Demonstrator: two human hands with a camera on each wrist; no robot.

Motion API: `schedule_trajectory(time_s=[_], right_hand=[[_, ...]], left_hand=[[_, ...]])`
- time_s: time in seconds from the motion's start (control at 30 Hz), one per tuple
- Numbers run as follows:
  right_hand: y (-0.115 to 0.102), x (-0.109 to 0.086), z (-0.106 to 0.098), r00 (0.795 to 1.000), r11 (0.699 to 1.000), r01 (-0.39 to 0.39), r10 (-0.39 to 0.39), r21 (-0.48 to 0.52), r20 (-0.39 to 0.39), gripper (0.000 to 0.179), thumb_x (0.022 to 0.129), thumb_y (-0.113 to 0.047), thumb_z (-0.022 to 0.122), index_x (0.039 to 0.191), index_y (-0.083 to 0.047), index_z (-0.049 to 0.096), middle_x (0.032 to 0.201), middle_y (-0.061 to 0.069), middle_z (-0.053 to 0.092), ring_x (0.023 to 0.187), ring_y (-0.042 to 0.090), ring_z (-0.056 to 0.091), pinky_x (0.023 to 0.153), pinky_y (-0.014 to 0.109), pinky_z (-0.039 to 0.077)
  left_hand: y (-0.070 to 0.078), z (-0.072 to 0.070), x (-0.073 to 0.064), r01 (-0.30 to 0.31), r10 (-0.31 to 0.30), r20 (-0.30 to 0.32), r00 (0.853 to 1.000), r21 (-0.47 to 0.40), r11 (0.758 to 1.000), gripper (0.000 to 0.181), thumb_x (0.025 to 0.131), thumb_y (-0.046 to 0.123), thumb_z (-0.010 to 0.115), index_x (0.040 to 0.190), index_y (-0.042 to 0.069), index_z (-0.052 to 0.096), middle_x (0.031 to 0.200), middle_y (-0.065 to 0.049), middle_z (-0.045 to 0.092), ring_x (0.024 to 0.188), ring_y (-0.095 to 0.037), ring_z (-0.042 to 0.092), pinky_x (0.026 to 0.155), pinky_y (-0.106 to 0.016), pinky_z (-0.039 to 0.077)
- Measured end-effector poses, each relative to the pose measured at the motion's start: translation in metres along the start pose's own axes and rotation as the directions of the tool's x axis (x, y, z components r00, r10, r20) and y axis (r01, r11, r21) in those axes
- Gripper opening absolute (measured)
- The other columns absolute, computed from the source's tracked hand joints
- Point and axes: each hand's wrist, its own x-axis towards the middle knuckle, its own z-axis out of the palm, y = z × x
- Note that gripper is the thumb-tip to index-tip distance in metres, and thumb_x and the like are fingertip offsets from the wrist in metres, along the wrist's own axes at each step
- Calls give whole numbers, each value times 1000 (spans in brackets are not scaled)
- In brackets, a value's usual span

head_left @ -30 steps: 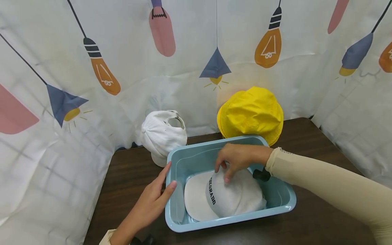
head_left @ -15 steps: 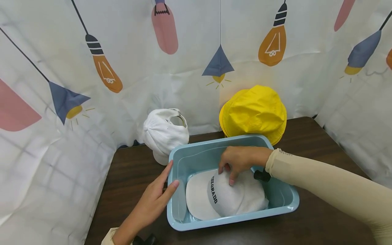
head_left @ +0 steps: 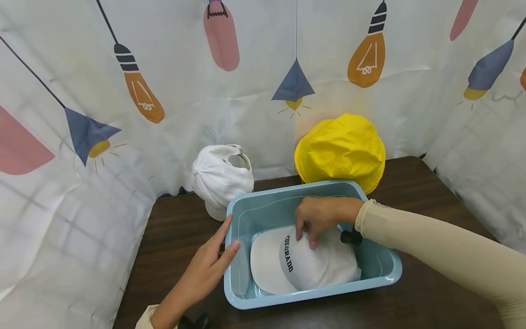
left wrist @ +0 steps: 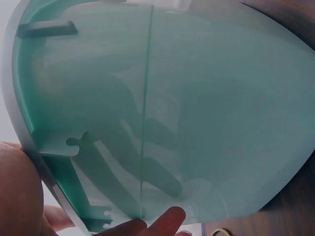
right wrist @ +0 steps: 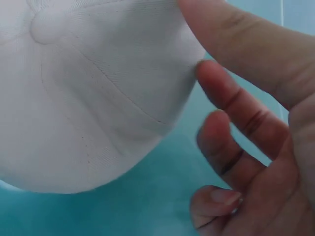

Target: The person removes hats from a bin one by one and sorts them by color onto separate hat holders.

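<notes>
A white baseball cap (head_left: 304,260) lettered "COLORADO" lies in a light blue plastic basin (head_left: 312,297), its brim toward the left end. My right hand (head_left: 322,214) reaches down into the basin and pinches the side of the crown between thumb and index finger. In the right wrist view, the crown (right wrist: 83,98) fills the left, and the other fingers curl apart from the cloth. My left hand (head_left: 205,265) holds the basin's left end, thumb over the rim. The left wrist view has its fingertips (left wrist: 170,221) against the outer wall (left wrist: 221,123).
Behind the basin at left stands another white cap (head_left: 222,176), its back strap up. A yellow hat (head_left: 341,151) leans against the patterned curtain (head_left: 255,128) at back right. The dark wooden table (head_left: 181,237) is bounded by curtain on the left, back and right.
My right thumb and index finger have shifted slightly to the right on the cap's crown. The left hand stays at the basin's left end, and the view has shifted a little.
</notes>
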Motion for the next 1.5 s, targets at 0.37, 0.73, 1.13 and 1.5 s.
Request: schedule_trajectory(time_s=[0.37,0.73,1.13,1.5], right_hand=[[-1,6,5,999,1000,23,-23,-13,-26,17,74,-19,93,86,-27,85,85,-19,68,80,1,58,73,17,53],[-7,9,6,999,1000,-15,15,7,-43,12,75,-19,92,81,-26,84,82,-22,70,81,1,61,73,17,54],[-8,1,-5,996,997,40,-34,72,-80,12,76,-22,90,78,-31,83,81,-23,69,84,3,60,75,21,55],[-15,-15,-28,979,986,130,-111,102,-168,9,75,-25,90,81,-28,84,80,-19,69,80,4,61,71,24,57]], left_hand=[[0,0,-1,2,-2,-1,1000,8,1000,68,108,35,52,165,24,17,169,-9,26,146,-39,43,102,-54,52],[-1,0,-1,-8,9,-6,1000,6,1000,67,108,33,51,165,23,17,169,-9,25,147,-39,41,103,-56,50],[1,1,-2,-27,28,-14,1000,23,999,66,109,38,49,165,22,17,169,-8,25,148,-36,40,106,-57,47],[0,1,-1,-7,7,-14,1000,21,1000,67,108,35,50,165,22,17,170,-8,24,148,-38,39,107,-58,46]])
